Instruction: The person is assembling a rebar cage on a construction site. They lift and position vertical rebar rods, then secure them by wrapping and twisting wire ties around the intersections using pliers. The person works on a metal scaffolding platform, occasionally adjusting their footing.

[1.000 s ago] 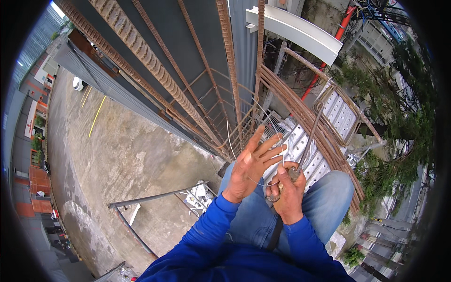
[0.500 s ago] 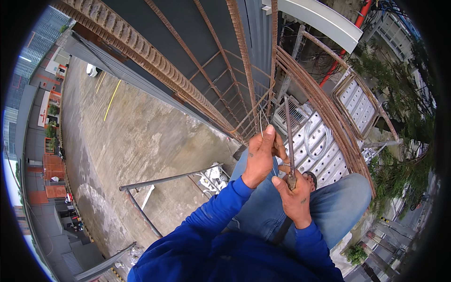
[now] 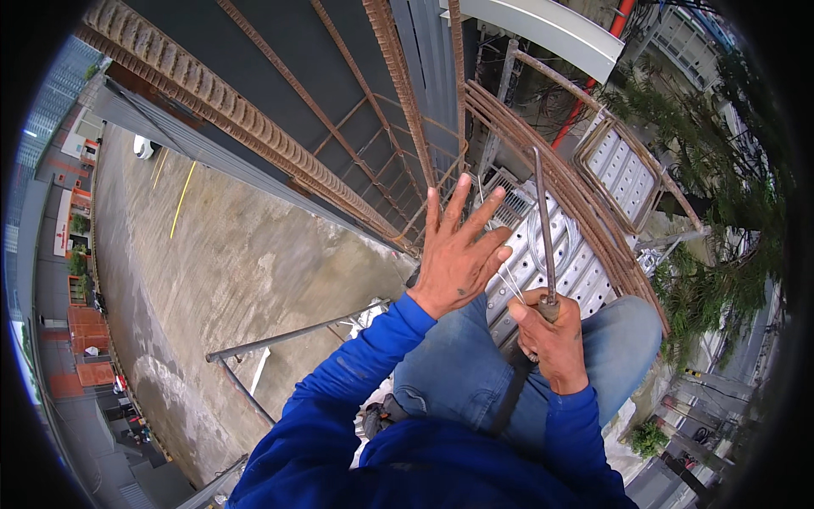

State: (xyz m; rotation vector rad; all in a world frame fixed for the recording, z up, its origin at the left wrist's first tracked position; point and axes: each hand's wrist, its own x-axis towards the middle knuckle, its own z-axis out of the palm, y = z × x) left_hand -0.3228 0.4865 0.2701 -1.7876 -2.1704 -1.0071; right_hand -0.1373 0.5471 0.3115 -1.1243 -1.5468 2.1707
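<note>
My left hand is spread, fingers apart, in front of the foot of an upright cage of rusty rebar; it partly hides the bars behind. My right hand is closed round the handle of a rebar tying hook, whose long metal shank points up and away and bends at the tip. Thin tie wire runs from the right hand's thumb and fingers toward the left hand. Whether the left hand touches the wire I cannot tell.
Perforated metal planks lie beyond my knees, bearing a coil of wire. Long rusty bars curve along the right, next to a rectangular rebar frame. Below left is a drop to concrete ground, with a metal rail nearer me.
My left hand has opened from a pinch into spread fingers and moved slightly left. The right hand has moved right and a little lower with the tying hook. The view has shifted slightly.
</note>
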